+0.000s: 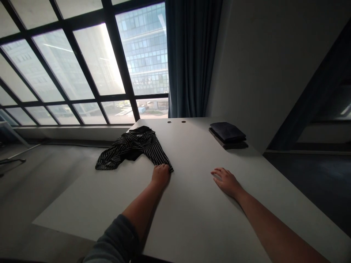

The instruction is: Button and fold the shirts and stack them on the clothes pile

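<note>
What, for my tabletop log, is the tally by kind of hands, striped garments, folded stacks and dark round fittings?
Hands: 2 (left hand, right hand)
Striped garment: 1
Folded stack: 1
Dark round fittings: 2
Total: 6

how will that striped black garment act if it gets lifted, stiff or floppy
Likely floppy: the striped garment lies in loose, uneven folds. Probably light too, since it looks thin. Raised only by the end at the left hand, the rest would likely sag.
</note>
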The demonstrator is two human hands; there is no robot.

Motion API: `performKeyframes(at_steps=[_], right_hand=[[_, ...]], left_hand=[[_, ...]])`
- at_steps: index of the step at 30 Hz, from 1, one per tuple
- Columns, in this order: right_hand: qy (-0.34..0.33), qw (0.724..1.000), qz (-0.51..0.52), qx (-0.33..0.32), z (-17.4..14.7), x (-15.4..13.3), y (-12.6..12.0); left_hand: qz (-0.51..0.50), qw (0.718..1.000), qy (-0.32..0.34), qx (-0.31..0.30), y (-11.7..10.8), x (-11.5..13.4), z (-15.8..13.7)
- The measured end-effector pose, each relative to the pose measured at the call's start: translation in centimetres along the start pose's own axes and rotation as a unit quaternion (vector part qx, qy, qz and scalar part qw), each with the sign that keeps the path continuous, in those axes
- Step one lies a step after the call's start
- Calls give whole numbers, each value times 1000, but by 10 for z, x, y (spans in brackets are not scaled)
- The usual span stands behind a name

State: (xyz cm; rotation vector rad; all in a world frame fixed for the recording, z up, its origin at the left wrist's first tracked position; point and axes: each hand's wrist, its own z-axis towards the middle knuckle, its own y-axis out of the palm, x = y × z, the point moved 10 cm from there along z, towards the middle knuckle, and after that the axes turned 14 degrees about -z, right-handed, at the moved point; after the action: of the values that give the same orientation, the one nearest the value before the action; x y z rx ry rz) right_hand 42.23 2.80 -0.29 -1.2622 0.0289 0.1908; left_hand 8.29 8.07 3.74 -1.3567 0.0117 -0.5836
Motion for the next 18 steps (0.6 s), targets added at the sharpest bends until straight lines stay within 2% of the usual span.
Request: performKeyframes(at_steps=[6,10,15,18], right_hand=[[8,997,69,33,1,3,-11],[22,990,124,63,1,5,-23],[-13,987,153,53,-1,-8,-32],[-63,983,167,28,-5,-28,-39]], left_hand=[[-52,989,107,-85,33,101,-17],[-100,973,173,-113,46,151,-38],[-186,944,236,-137,48,180,-65],[-221,931,258,-132,38,170,-63]])
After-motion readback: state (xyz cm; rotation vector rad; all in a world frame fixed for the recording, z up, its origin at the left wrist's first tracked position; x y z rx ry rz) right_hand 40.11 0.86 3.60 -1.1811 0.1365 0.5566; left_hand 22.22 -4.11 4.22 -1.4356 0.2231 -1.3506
